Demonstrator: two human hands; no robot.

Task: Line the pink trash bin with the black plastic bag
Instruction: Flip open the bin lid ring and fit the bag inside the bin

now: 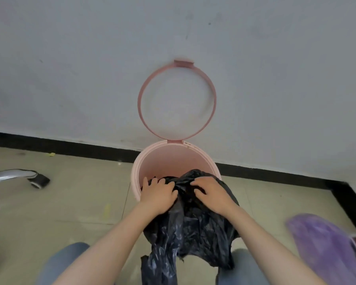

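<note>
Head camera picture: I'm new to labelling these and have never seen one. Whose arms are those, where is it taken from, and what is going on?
The camera sits on a person's head, looking down, so the arms are the wearer's own. The left hand and right hand both grip a crumpled black plastic bag at the near edge of a pink trash bin. Most of the bag hangs outside, toward the knees. The bin's ring-shaped clamp is flipped up against the wall. On the floor lie a chair leg with a wheel and something purple, too blurred to identify.
</note>
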